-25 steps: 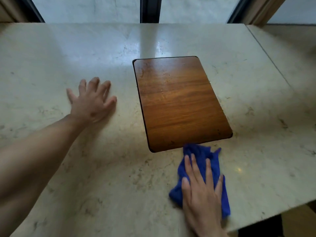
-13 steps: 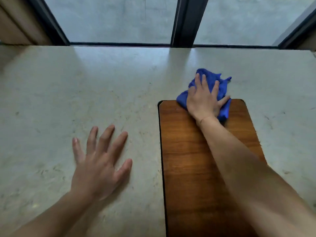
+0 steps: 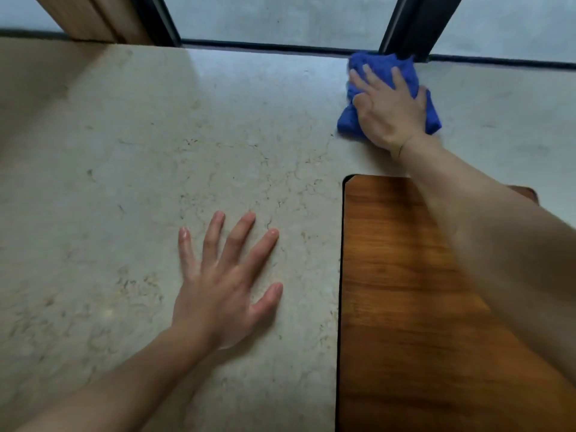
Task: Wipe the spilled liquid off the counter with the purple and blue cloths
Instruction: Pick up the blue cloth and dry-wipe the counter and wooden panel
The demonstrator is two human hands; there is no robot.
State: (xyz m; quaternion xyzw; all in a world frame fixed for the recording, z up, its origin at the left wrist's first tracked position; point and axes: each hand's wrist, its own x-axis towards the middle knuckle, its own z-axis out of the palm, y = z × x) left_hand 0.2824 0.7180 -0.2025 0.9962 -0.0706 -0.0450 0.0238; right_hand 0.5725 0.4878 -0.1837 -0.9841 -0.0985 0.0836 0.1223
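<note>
Two bare hands are working over the pale, veined stone counter (image 3: 131, 188). The right hand (image 3: 388, 109) is reaching to the far edge and pressing down on the crumpled blue cloth (image 3: 381, 65), its fingers lying spread and nearly straight across the fabric rather than curling round it. The blue cloth is sitting flat on the counter, bunched under the palm, with its far side touching the base of the dark window frame post (image 3: 414, 23) and its near corners sticking out to either side of the wrist. The left hand (image 3: 223, 288) is resting palm down on the counter nearer the person, fingers splayed wide and straight, holding nothing. A brown rectangular wooden board with rounded corners (image 3: 399, 307) is lying on the counter just right of the left hand, and the right forearm is crossing above it. The cloth is lying apart from the board, beyond its far end.
</note>
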